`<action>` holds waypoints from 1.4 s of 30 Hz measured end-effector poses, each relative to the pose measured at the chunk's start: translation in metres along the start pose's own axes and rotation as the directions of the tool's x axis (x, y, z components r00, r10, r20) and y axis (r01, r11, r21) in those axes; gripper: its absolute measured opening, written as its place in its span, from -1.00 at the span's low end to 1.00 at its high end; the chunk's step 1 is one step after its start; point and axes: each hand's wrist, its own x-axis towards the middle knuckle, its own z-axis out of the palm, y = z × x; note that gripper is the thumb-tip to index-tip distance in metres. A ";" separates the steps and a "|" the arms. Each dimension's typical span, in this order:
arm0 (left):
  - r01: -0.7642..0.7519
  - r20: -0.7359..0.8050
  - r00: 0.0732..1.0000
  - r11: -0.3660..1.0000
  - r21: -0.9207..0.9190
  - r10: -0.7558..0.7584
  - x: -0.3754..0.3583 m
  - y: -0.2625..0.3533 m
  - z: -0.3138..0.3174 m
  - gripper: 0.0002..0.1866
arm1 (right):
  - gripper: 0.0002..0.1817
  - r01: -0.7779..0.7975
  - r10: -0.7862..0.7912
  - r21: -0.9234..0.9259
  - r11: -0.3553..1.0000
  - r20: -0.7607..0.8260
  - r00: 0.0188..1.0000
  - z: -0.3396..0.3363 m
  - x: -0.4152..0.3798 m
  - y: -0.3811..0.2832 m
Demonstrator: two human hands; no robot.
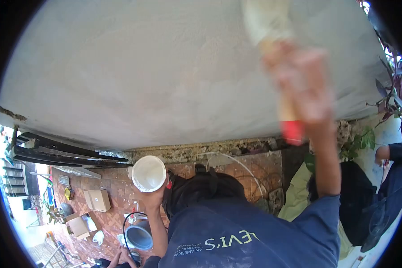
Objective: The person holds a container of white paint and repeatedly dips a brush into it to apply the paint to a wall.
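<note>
My right hand (301, 82), blurred by motion, is raised in front of the grey wall (143, 67) with its fingers closed round a wide paintbrush (268, 20). The brush's pale bristles point up and overlap the wall in this view; its red handle end sticks out below the fist. Lower down, my left hand (151, 196) is wrapped round a white plastic tub (148, 173) held upright at waist height. White, paint-like residue coats the inside of the tub.
Black metal bars (62, 154) run along the wall at left. Cardboard boxes (97, 200) and a grey-blue bucket (139, 234) stand on the tiled floor. Another person's hands (123, 257) show at the bottom. A seated person (384, 201) and plants (366, 138) are at right.
</note>
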 end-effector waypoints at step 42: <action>-0.039 0.161 0.986 0.999 -0.029 0.043 -0.006 -0.005 -0.004 -0.32 | -0.75 -0.150 0.151 0.022 0.988 -0.059 0.987 -0.009 0.008 0.011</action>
